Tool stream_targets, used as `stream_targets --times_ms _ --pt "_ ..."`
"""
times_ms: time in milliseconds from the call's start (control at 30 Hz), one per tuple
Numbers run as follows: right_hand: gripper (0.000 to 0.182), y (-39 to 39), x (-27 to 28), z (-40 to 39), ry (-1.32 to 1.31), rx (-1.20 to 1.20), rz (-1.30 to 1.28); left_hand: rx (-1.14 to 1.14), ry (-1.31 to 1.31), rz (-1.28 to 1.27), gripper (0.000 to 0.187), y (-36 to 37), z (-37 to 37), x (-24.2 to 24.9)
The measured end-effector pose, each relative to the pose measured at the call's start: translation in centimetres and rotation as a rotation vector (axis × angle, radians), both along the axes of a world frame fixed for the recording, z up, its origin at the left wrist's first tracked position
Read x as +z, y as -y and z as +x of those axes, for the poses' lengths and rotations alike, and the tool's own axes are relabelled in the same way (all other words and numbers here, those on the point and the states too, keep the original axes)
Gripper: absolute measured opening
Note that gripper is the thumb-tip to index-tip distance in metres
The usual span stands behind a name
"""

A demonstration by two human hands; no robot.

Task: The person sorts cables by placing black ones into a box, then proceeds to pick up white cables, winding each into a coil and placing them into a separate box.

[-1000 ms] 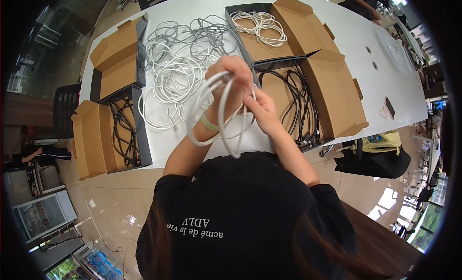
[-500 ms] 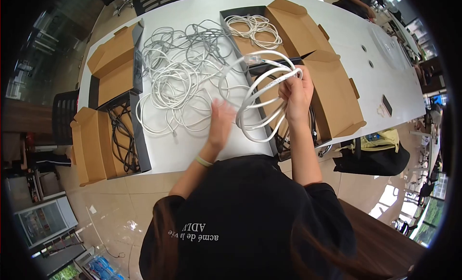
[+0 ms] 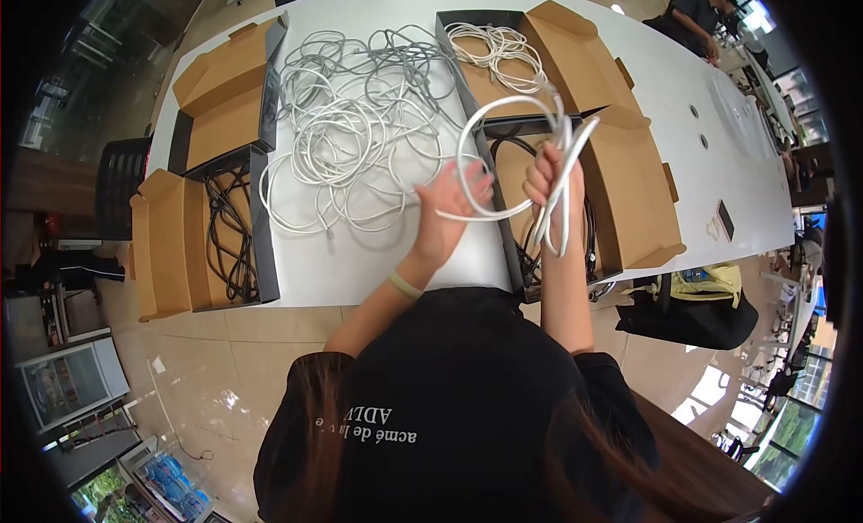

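My right hand [image 3: 550, 174] is closed around a coiled white network cable [image 3: 568, 190], held up over the front right box. A wide loop of that cable swings out to the left, and its plug end blurs near the top. My left hand [image 3: 452, 204] has its fingers spread, with the loop crossing right at the fingertips. Left of it, a tangled heap of white cables [image 3: 342, 141] lies on the table, with grey cables [image 3: 404, 60] behind. Below my right hand, the open front right box [image 3: 620, 195] contains black cables [image 3: 589, 231], partly hidden by my arm.
A back right box [image 3: 575, 60] holds a coiled white cable [image 3: 494, 51]. At left stand another open box [image 3: 225, 91] and one with black cables [image 3: 232, 244]. A phone [image 3: 725, 219] lies on the white table [image 3: 665, 100]. Another person [image 3: 697, 24] sits at the far right.
My right hand has turned the coil from broadside to nearly edge-on. My left hand has moved right and up, to the cable loop. The view has shifted slightly.
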State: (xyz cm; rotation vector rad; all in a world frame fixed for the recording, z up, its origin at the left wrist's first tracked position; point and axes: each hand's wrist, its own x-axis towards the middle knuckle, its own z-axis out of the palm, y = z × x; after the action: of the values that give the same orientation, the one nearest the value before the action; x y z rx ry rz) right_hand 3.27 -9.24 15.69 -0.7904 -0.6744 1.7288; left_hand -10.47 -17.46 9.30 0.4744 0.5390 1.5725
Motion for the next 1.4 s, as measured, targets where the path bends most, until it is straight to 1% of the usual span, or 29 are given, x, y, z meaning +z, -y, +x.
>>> stream_targets --times_ms 33,67,133,200,233,267,300,367,400,433,500,533,567,667,767,800,867,900,933,1000,1033,1100,1133,1200,1233,1267,1300,1367,1400 --pt "0.008 0.3 0.3 0.1 -0.016 0.077 -0.021 0.060 0.062 0.015 0.107 -1.2 -0.7 1.6" --pt "0.006 0.2 0.6 0.4 0.182 0.133 -0.033 0.066 0.155 0.017 0.110 -1.9 -1.6 3.0" --pt "0.007 0.2 0.2 1.0 0.389 0.236 0.046 -0.033 0.456 0.050 0.102 -2.4 -3.1 3.5" --pt "0.011 0.4 -0.1 0.7 0.865 0.126 0.267 -0.177 0.189 0.001 0.096 -1.9 -2.7 3.3" --pt "0.014 -0.2 -1.3 0.7 1.112 -0.064 0.648 -0.287 0.013 -0.015 0.094 -1.7 -2.3 3.0" --pt "0.016 -0.3 -1.6 0.9 1.162 -0.027 0.629 -0.293 0.078 0.041 0.074 -0.8 -1.4 2.7" --pt "0.018 -0.2 -1.2 0.6 1.208 0.013 0.611 -0.298 0.082 0.038 0.074 -0.4 -1.3 2.7" --pt "0.017 -0.1 -1.1 0.3 1.221 0.046 0.613 -0.249 -0.164 -0.074 0.063 0.3 -1.6 2.9" --pt "0.017 0.0 -1.1 0.1 1.185 0.036 0.568 -0.141 -0.170 -0.169 0.054 0.4 -1.3 4.5" --pt "0.016 0.1 -1.2 -0.1 1.148 0.029 0.527 -0.134 -0.169 -0.172 0.054 0.6 -1.6 4.0" --pt "0.016 0.2 -1.5 -0.6 1.107 0.000 0.535 -0.194 -0.392 -0.209 0.045 0.7 -2.5 3.1" --pt "0.015 0.3 -1.7 -0.9 1.056 -0.044 0.550 -0.116 -0.348 -0.267 0.030 0.9 -2.1 3.2" --pt "0.015 0.3 -2.0 -1.0 1.005 -0.090 0.562 -0.112 -0.351 -0.265 0.030 1.1 -1.9 2.9" --pt "0.015 0.4 -2.0 -1.4 0.825 -0.161 0.452 0.260 -0.153 -0.268 0.025 1.6 -0.8 1.9" --pt "0.014 0.8 -1.4 -1.7 1.110 -0.237 0.641 0.287 -0.209 -0.235 0.031 2.5 0.1 2.2" --pt "0.012 0.7 -2.0 -1.8 1.114 -0.244 0.726 0.291 -0.206 -0.235 0.031 2.5 0.0 2.7" --pt "0.010 0.7 -2.5 -1.7 1.175 -0.125 0.773 0.395 -0.418 -0.212 0.035 2.5 -0.7 3.7" --pt "0.009 0.8 -2.1 -1.7 1.190 -0.079 0.847 0.347 -0.513 -0.125 0.050 2.5 -2.0 3.4" --pt "0.009 0.7 -2.1 -1.9 1.167 -0.073 0.904 0.352 -0.517 -0.127 0.050 2.6 -2.8 3.2" --pt "0.011 0.7 -1.6 -2.1 1.157 -0.036 0.955 0.182 -0.304 -0.052 0.070 2.9 -4.1 3.3" --pt "0.012 0.5 -1.3 -2.0 1.171 0.004 0.957 0.040 -0.121 0.029 0.082 2.8 -5.2 2.5" --pt "0.013 0.1 -1.0 -1.8 1.153 0.094 0.964 -0.058 0.315 0.068 0.085 2.2 -6.4 2.1" --pt "0.012 0.1 -0.8 -1.8 1.132 0.160 0.984 -0.098 0.305 0.081 0.084 1.9 -7.3 1.4" --pt "0.014 0.5 0.2 -2.0 1.138 0.279 1.068 -0.093 0.280 -0.207 0.078 0.3 -9.0 -0.1" --pt "0.014 0.9 1.0 -2.1 1.170 0.384 1.050 -0.096 0.440 -0.273 0.071 -1.0 -10.3 -2.4" --pt "0.014 1.4 1.8 -2.2 1.200 0.490 1.030 -0.140 0.496 -0.288 0.068 -1.9 -11.8 -3.6" --pt "0.013 1.8 2.6 -2.3 1.228 0.565 1.069 -0.185 0.552 -0.303 0.066 -2.3 -12.5 -3.2" --pt "0.012 2.4 2.8 -2.4 1.216 0.640 1.104 -0.155 0.454 -0.391 0.064 -2.5 -12.8 -2.7" --pt "0.011 2.6 2.9 -2.4 1.205 0.709 1.133 -0.308 0.189 -0.311 0.063 -2.1 -12.6 -2.0"
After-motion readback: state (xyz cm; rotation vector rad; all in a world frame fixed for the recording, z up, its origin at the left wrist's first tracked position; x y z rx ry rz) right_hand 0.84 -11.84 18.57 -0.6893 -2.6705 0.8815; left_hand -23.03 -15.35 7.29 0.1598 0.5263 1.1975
